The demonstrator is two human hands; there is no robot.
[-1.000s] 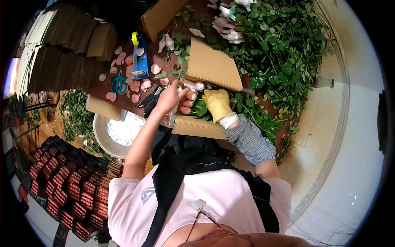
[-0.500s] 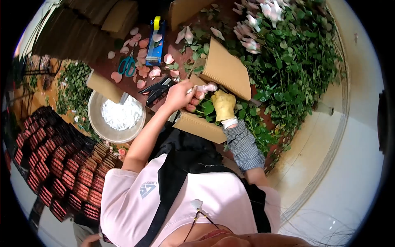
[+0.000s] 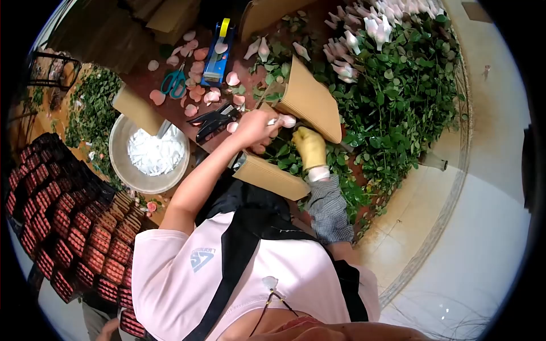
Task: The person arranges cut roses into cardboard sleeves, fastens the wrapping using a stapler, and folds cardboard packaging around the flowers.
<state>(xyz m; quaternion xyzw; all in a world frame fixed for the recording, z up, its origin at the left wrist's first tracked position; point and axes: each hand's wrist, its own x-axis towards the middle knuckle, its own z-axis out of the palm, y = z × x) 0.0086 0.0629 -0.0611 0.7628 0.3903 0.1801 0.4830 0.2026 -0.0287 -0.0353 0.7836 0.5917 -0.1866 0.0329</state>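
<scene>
My bare left hand (image 3: pixel 259 129) has its fingers closed at the narrow end of a white net sleeve, which covers a pale pink rose bud (image 3: pixel 289 121). Just right of the bud, my right hand (image 3: pixel 310 149) in a yellow glove is curled in a fist around what looks like the rose's stem; the stem is mostly hidden. Green leaves (image 3: pixel 282 156) lie beneath both hands. Brown cardboard pieces stand around them, one behind (image 3: pixel 311 99) and one in front (image 3: pixel 271 177). A black stapler (image 3: pixel 215 120) lies beside my left wrist.
Blue-green scissors (image 3: pixel 173 83), a blue tape dispenser (image 3: pixel 218 54) and loose pink petals lie at the back left. A tub (image 3: pixel 116 156) of white sleeves stands left. Many leafy roses with netted buds (image 3: pixel 378 34) pile at right. Packed black trays (image 3: pixel 74 221) sit lower left.
My left hand has moved slightly right toward the bud and now covers more of the sleeve. My gloved hand remains beside the bud, its wrist turned a little. The whole view has shifted slightly.
</scene>
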